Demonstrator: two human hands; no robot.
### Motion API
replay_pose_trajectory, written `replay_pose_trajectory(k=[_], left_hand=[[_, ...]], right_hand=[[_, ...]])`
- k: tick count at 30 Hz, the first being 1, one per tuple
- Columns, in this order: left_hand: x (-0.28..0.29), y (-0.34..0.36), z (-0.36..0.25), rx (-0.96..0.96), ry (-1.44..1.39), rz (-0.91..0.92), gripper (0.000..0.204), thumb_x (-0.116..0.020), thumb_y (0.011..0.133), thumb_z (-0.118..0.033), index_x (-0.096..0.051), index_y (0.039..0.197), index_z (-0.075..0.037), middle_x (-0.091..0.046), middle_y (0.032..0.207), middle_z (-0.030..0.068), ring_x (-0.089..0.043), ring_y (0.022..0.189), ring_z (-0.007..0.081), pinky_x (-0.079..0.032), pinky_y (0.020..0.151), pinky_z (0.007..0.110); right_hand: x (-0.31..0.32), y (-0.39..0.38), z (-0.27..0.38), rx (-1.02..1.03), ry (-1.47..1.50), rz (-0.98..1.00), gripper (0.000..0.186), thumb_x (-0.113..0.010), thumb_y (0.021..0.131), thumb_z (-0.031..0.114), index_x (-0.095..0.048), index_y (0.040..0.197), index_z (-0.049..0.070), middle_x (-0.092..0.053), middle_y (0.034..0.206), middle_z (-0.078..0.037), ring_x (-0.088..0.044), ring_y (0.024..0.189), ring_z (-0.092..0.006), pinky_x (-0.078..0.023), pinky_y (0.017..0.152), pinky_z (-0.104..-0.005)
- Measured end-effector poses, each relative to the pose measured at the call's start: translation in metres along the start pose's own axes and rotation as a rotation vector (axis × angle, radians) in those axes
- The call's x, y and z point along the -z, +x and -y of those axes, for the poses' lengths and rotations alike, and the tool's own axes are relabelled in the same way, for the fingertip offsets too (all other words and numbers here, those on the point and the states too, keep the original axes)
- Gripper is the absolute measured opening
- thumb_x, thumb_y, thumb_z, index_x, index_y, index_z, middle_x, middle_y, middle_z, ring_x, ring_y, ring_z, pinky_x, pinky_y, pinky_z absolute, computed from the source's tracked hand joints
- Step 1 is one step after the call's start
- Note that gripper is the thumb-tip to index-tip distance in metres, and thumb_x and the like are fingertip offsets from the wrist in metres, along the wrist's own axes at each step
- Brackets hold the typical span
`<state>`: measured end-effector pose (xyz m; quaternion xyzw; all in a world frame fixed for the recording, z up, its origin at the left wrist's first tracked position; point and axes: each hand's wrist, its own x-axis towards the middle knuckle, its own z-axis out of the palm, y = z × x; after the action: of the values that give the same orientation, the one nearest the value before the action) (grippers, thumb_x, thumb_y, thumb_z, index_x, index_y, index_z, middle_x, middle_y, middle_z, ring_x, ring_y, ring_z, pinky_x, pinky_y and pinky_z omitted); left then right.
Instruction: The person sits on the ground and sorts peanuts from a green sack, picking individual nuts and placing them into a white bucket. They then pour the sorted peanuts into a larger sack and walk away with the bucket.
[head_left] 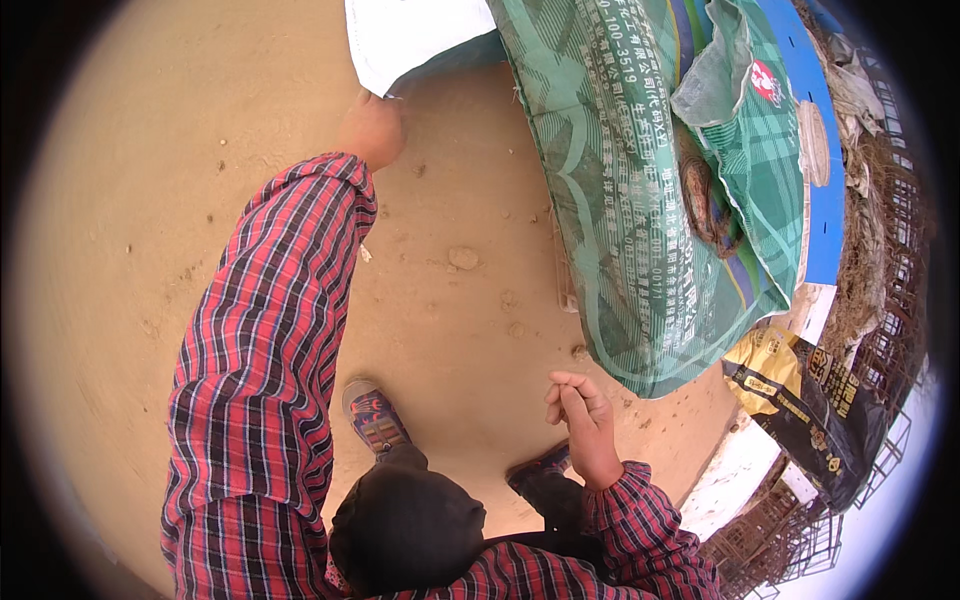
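Handling the white sheet (420,40), near twelve o'clock, seems the step in hand: the left hand (372,130), at eleven, looks clamped on its corner. The next move calls for a firm pinch there. The right hand (584,425), towards five, has its fingers curled together, nothing visible inside. Counted: one sheet, one green sack (650,210) at two, one black-and-gold sack (800,410) near four, two shoes (377,417).

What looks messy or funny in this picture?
The green sack looks askew: toward its right side, a pale flap is folded over instead of lying flat. Just below that sits something brown; I can't tell what. The black-and-gold bag at the right looks crumpled.
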<state>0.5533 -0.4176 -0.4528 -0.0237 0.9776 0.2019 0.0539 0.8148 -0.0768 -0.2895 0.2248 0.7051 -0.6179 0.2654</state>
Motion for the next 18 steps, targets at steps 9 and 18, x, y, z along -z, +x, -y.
replay_pose_trajectory(k=[9,18], left_hand=[[-0.032,0.043,0.045,0.128,-0.347,-0.149,0.044,-0.056,0.087,-0.022,-0.054,0.129,-0.009,-0.057,0.125,0.0142,-0.057,0.112,0.0338,-0.049,0.088,0.04],[-0.038,0.039,0.041,0.366,-0.65,-0.097,0.043,-0.041,0.093,-0.042,-0.065,0.114,-0.013,-0.066,0.111,0.0149,-0.059,0.107,0.0359,-0.045,0.089,0.04]], right_hand=[[-0.001,-0.057,-0.014,-0.223,0.072,-0.232,0.021,-0.044,0.1,0.009,-0.06,0.113,0.003,-0.059,0.088,-0.003,-0.054,0.071,-0.0086,-0.043,0.065,-0.0201],[0.027,-0.082,0.002,-0.17,-0.079,-0.088,0.022,-0.048,0.1,0.011,-0.057,0.118,0.0,-0.059,0.091,-0.002,-0.056,0.08,-0.0065,-0.048,0.074,-0.0213]])
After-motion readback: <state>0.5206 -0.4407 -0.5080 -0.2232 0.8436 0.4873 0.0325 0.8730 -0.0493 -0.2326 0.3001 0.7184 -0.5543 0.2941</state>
